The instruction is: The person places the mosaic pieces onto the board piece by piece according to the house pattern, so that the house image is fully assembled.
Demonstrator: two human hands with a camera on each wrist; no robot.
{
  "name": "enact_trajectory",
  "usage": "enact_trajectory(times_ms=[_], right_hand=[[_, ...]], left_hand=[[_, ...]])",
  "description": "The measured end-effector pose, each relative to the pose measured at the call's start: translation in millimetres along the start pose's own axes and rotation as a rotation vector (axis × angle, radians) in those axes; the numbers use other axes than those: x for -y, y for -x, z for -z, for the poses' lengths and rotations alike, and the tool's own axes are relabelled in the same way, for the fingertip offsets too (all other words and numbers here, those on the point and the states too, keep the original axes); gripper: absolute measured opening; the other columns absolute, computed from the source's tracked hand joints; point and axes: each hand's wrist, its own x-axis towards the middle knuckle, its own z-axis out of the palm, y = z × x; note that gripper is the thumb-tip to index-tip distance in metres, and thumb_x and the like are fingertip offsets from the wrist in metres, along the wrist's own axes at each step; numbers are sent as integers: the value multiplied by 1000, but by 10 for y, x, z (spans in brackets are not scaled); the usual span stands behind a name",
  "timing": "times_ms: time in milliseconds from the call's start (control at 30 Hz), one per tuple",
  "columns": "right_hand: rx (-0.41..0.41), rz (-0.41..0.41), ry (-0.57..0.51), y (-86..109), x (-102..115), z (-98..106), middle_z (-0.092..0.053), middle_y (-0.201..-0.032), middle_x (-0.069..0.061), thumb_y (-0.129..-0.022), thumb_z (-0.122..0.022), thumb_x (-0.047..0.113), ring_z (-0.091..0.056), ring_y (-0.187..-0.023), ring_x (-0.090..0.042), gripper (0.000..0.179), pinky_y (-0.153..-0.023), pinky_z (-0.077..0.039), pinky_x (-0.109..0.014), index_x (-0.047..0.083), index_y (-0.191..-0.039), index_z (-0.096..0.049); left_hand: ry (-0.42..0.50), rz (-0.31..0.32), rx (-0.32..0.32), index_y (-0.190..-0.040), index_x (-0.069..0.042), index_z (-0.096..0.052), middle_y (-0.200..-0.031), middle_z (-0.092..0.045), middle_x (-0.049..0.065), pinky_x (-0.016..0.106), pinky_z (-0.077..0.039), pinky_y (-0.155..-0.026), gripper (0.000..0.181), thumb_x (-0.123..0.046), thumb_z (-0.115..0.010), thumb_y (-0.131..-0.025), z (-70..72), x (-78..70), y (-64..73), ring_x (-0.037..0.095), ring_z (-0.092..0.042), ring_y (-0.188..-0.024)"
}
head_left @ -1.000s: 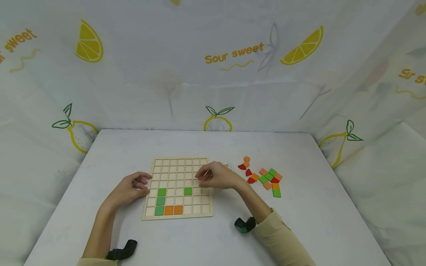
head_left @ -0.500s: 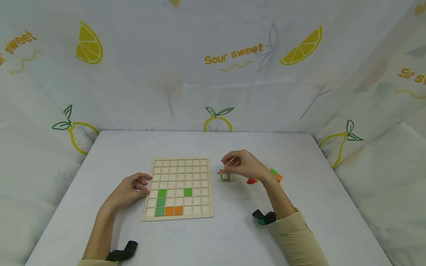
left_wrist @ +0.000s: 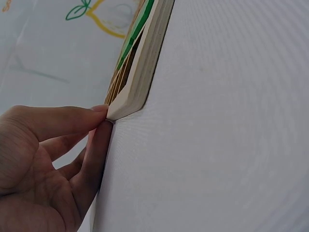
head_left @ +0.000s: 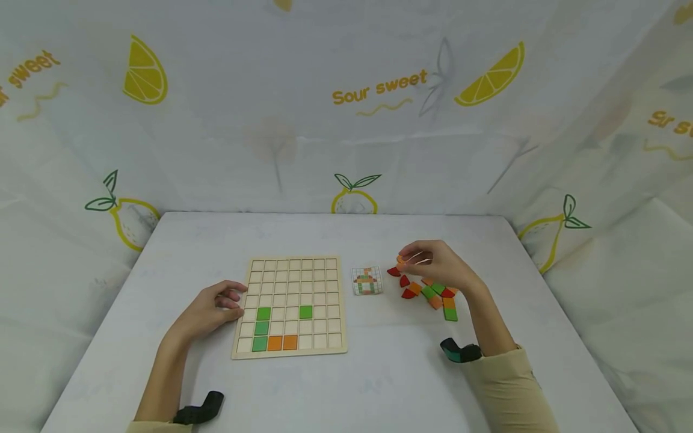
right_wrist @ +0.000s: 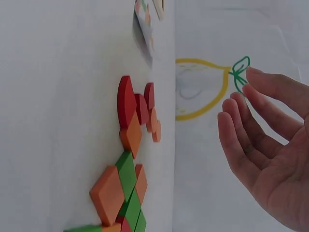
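Note:
My left hand (head_left: 208, 307) rests beside the left edge of a wooden grid board (head_left: 234, 337), its relaxed fingertips touching the frame. In the left wrist view, the fingertips (left_wrist: 99, 116) meet the board's rim. Green square tiles (head_left: 261, 328) and orange square tiles (head_left: 283, 343) sit in some of the board's cells. My right hand (head_left: 441, 264) hovers over the loose pieces, its loosely bent fingers holding nothing. Two round orange pieces (right_wrist: 154, 124) lie on the table away from the fingers in the right wrist view, partly overlapped by the hand in the head view.
A small printed pattern card (head_left: 367, 281) lies between the board and the loose pieces. Red quarter-round pieces (head_left: 404, 281) and several green and orange squares (head_left: 435, 291) are spread to its right. A lemon-print cloth (head_left: 254, 150) hangs behind the white table (head_left: 325, 391).
My right hand has moved rightward from the board's right side, over the card, to the loose pieces. The card is uncovered now. The left hand stays at the board's edge.

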Motion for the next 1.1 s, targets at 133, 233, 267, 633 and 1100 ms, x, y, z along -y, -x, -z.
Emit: enact_trajectory(times_ms=[133, 233, 267, 633, 1100], right_hand=[[-22, -31, 29, 79, -136, 102, -75, -127, -22, -101, -78, 19, -74, -113, -33, 37, -88, -57, -15, -2, -130, -71], [-35, -52, 49, 143, -250, 167, -74, -127, -24, -101, -77, 17, -74, -114, -34, 36, -87, -56, -13, -3, -130, -71], [-38, -59, 51, 165, -288, 186, -74, -127, -24, -101, -76, 17, -74, -114, -35, 36, -86, -56, -13, -3, -130, -71], [-43, -156, 74, 297, -731, 324, -75, -129, -23, -103, -74, 18, -70, -115, -35, 33, -87, -56, -21, -2, -129, -72], [43, -227, 84, 270, -929, 347, -73, -120, -23, -99, -78, 13, -66, -103, -26, 37, -81, -55, -18, -5, -129, -70]], left_hand=[[-3, -1, 0, -140, 0, -63, -120, -65, 16, 21, -51, -79, 51, -9, -80, -93, 9, 0, 1, 17, -62, -99], [1, 4, 0, -139, 0, -63, -120, -65, 16, 21, -52, -80, 50, -8, -80, -93, 1, -8, -1, 17, -63, -99], [2, 5, 0, -139, -1, -63, -120, -65, 15, 21, -52, -80, 50, -8, -80, -93, -2, -10, -1, 17, -63, -98], [-3, 8, 3, -139, 0, -63, -119, -64, 15, 21, -51, -80, 50, -7, -80, -93, -3, 10, -9, 17, -62, -98], [11, 3, 1, -138, 0, -64, -119, -64, 15, 21, -53, -80, 49, -5, -80, -92, -12, 4, -7, 17, -63, -97]])
